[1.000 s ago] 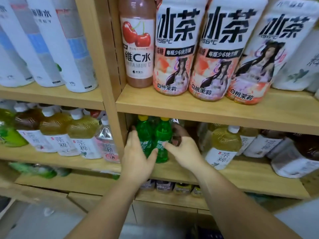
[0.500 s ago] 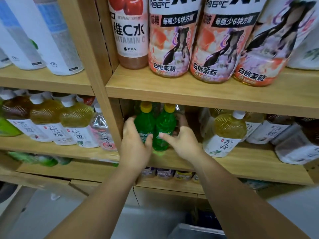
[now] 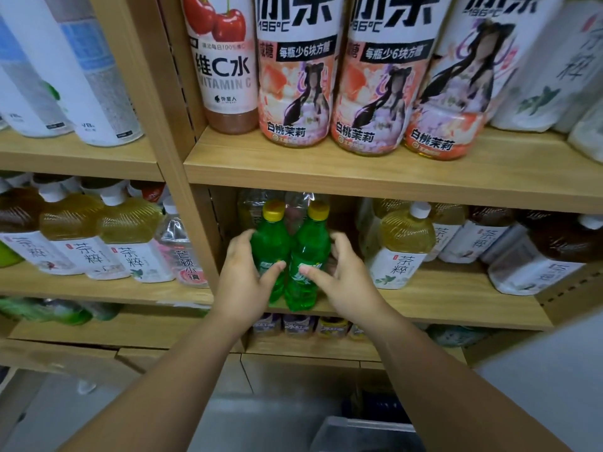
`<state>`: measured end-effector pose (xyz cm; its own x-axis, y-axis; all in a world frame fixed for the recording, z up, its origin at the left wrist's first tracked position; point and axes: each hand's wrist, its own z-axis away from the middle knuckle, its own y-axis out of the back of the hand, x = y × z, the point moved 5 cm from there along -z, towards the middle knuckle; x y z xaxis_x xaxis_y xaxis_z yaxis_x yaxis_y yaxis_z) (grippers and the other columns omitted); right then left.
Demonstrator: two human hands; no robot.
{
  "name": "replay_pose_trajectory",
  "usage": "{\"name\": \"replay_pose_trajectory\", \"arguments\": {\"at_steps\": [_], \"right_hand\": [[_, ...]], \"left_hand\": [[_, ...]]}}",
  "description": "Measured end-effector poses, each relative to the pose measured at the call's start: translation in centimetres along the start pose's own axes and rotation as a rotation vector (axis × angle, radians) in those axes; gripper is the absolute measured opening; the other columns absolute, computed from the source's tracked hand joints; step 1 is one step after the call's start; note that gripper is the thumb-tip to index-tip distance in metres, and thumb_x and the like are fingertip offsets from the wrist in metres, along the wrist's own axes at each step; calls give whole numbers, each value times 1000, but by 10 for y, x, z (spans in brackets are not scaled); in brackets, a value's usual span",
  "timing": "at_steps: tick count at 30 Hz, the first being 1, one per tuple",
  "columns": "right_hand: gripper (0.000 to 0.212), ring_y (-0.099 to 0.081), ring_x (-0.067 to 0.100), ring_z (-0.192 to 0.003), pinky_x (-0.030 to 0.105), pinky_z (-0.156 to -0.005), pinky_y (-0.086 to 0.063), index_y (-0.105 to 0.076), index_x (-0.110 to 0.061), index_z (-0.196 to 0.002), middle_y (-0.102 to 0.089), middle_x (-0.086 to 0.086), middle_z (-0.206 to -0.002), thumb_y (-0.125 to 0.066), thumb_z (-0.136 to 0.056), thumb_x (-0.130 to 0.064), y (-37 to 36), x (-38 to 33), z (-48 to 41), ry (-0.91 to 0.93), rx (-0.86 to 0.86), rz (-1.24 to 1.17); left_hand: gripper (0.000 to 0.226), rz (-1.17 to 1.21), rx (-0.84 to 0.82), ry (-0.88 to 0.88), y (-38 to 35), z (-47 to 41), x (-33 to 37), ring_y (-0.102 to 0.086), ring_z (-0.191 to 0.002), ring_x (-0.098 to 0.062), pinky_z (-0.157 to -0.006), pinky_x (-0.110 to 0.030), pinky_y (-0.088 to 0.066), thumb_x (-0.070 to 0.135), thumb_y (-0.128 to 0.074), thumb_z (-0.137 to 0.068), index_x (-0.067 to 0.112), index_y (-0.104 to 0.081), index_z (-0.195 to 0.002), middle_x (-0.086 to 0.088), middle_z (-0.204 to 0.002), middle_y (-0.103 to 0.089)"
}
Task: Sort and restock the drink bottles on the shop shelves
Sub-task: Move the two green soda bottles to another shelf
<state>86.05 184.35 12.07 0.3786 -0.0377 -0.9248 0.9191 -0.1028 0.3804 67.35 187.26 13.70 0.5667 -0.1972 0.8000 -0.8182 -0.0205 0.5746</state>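
Two bare forearms reach up and forward from the lower edge. The left hand (image 3: 243, 282) curls round the outer side of the left green plastic bottle with a yellow cap (image 3: 269, 243), thumb across its front. The right hand (image 3: 347, 283) mirrors it on the right green plastic bottle with a yellow cap (image 3: 311, 246), fingers arched beside its flank. Both bottles stand upright and touching at the front of the light wooden middle shelf (image 3: 456, 305), just beside the upright post. Farther right stands a yellow tea bottle with a white cap (image 3: 403, 246).
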Motion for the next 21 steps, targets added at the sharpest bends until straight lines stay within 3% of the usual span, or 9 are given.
{"name": "replay_pose_trajectory", "arguments": {"at_steps": [3, 7, 10, 12, 14, 16, 18, 20, 21], "right_hand": [[65, -68, 8, -111, 42, -95, -59, -39, -39, -142, -64, -19, -128, -77, -90, -35, 12, -8, 17, 22, -5, -8], [69, -63, 1, -119, 35, -98, -58, -40, -34, -146, -63, -16, -133, -78, -90, -26, 32, -23, 43, 50, -12, -41], [63, -53, -20, -117, 16, -91, -53, -46, -36, -138, -61, -23, -129, -81, -88, -22, 52, -43, 67, 100, -18, -45], [62, -55, -22, -113, 10, -84, -51, -48, -34, -136, -63, -21, -126, -82, -86, -18, 67, -62, 83, 138, -22, -52], [63, -64, -7, -113, 20, -88, -56, -52, -30, -136, -69, -13, -124, -85, -83, -20, 87, -82, 97, 192, 7, -43], [58, -69, 0, -108, 30, -91, -58, -57, -30, -132, -74, -13, -117, -86, -82, -24, 108, -108, 110, 268, 53, -30], [57, -70, 3, -108, 36, -94, -58, -59, -30, -131, -75, -13, -115, -86, -81, -29, 132, -134, 121, 342, 88, -29], [66, -68, 6, -116, 41, -99, -56, -58, -30, -136, -74, -12, -121, -87, -78, -41, 159, -162, 132, 410, 141, -28], [75, -65, 8, -121, 44, -101, -55, -57, -30, -140, -71, -11, -127, -86, -75, -52, 173, -178, 137, 447, 167, -26]], "left_hand": [[72, 65, -38, -29, 3, 14, 10, -47, -123, -7, -107, -34, -48, 24, -74, -92, 15, -36, -152, 7, -136, -42], [67, 137, -79, -44, 11, 35, 29, -51, -110, 15, -83, -2, -46, 20, -75, -91, 19, -41, -149, 8, -134, -45], [61, 211, -91, -110, 22, 52, 52, -50, -112, 20, -79, 0, -46, 16, -75, -90, 20, -47, -144, 7, -131, -49], [61, 278, -99, -155, 33, 64, 73, -54, -116, 12, -84, -9, -52, 25, -78, -88, 21, -50, -142, 5, -133, -52], [69, 318, -78, -195, 46, 76, 100, -58, -123, -3, -96, -32, -56, 46, -80, -81, 25, -53, -141, 5, -135, -57], [70, 311, -43, -244, 59, 85, 132, -60, -123, -10, -103, -47, -52, 53, -76, -76, 28, -56, -138, 5, -132, -62], [64, 306, 10, -295, 69, 89, 165, -66, -108, -3, -96, -37, -55, 49, -80, -76, 28, -59, -133, 6, -122, -68], [58, 322, 71, -348, 81, 92, 204, -63, -65, 8, -69, -11, -51, 37, -86, -78, 25, -61, -129, 8, -102, -73], [54, 326, 96, -390, 87, 95, 225, -56, -51, 8, -59, -6, -43, 35, -83, -76, 30, -62, -125, 12, -91, -74]]}}
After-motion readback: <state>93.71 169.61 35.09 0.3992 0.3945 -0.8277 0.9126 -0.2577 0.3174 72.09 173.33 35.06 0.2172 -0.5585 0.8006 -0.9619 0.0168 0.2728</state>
